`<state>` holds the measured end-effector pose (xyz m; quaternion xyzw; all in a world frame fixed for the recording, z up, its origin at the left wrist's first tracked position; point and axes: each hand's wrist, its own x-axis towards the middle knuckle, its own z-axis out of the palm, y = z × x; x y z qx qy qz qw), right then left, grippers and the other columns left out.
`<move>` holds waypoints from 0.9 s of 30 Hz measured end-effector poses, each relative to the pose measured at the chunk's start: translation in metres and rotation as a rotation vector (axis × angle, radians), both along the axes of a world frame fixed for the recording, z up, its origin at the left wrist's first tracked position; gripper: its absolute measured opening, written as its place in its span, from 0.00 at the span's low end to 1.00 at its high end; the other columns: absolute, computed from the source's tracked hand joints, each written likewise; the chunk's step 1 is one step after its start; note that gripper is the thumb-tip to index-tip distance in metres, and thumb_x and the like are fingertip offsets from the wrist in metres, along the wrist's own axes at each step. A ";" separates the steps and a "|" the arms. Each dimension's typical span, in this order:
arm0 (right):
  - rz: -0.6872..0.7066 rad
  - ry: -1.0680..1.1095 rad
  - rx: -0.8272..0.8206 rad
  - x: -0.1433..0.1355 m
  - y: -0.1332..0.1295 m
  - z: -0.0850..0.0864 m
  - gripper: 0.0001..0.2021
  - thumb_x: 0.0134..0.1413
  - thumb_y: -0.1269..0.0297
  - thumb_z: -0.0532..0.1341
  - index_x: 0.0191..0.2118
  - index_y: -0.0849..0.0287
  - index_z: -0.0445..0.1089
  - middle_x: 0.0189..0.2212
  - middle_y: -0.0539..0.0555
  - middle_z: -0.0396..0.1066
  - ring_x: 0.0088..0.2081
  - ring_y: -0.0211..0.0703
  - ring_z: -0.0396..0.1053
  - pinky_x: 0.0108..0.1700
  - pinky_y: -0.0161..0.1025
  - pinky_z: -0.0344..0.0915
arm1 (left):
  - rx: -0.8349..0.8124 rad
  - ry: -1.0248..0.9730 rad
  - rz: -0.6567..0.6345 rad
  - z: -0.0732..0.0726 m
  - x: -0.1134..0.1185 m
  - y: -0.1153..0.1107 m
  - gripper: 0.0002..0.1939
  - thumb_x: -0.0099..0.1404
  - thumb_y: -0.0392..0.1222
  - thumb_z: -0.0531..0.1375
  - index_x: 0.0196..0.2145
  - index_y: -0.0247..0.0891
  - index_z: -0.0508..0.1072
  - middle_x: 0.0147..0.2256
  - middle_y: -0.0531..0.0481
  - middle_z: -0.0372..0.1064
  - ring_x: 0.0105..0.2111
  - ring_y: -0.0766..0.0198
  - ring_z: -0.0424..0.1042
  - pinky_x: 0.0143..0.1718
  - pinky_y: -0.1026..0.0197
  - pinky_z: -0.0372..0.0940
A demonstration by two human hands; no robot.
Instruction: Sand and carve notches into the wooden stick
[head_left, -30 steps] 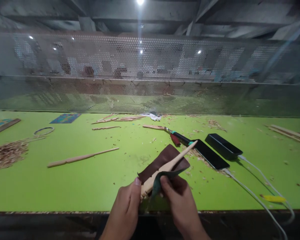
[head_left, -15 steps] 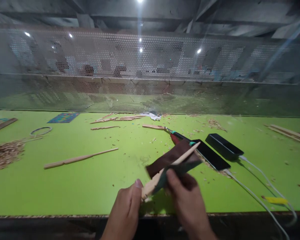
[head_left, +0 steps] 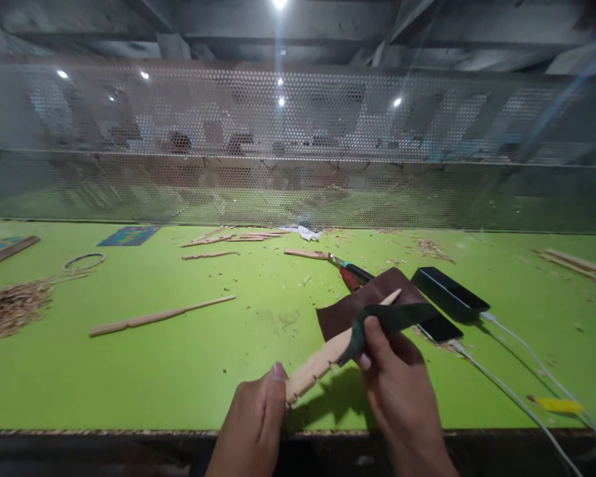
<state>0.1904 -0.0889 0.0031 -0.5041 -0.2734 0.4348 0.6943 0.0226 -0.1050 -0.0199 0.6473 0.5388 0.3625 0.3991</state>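
Note:
My left hand (head_left: 256, 412) is closed around the near end of a pale carved wooden piece (head_left: 318, 368), which has notches along its lower edge and narrows to a point. Folded over its far half is a sheet of sandpaper (head_left: 362, 291), brown on one face and dark green on the other. My right hand (head_left: 400, 374) pinches this sheet against the wood, thumb on top. Only the tip of the wood sticks out beyond the fold. Part of a black phone (head_left: 441, 328) lies hidden behind the sandpaper.
A slim carved stick (head_left: 161, 317) lies left on the green table (head_left: 179, 384). Behind are a knife (head_left: 355, 270), thin wood strips (head_left: 258, 236) and a perforated screen (head_left: 298, 192). A black box (head_left: 449, 291) with a white cable (head_left: 521, 361) sits right; shavings (head_left: 12, 308) are heaped left.
My right hand has slid the sandpaper up and right along the wood toward its tip, baring more of the notched part. My left hand keeps its hold near the same place.

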 end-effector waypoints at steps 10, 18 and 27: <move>0.087 -0.022 -0.033 0.003 0.003 0.003 0.24 0.32 0.43 0.81 0.25 0.61 0.81 0.17 0.52 0.71 0.20 0.36 0.63 0.22 0.32 0.60 | -0.005 0.014 0.022 0.004 0.003 -0.004 0.28 0.80 0.60 0.41 0.25 0.43 0.59 0.23 0.55 0.54 0.25 0.63 0.55 0.30 0.57 0.47; 0.062 -0.003 -0.012 0.010 0.006 0.005 0.22 0.34 0.46 0.81 0.25 0.61 0.80 0.18 0.51 0.71 0.20 0.37 0.63 0.20 0.33 0.58 | 0.015 0.047 0.015 -0.001 0.002 -0.004 0.28 0.80 0.59 0.40 0.25 0.43 0.58 0.22 0.56 0.53 0.24 0.63 0.54 0.29 0.58 0.46; 0.130 0.023 -0.037 0.005 -0.001 0.009 0.24 0.32 0.44 0.82 0.20 0.61 0.76 0.13 0.48 0.64 0.18 0.32 0.57 0.20 0.30 0.53 | 0.045 -0.018 0.024 0.005 0.005 -0.003 0.28 0.80 0.57 0.43 0.24 0.43 0.60 0.21 0.55 0.54 0.23 0.63 0.55 0.28 0.59 0.49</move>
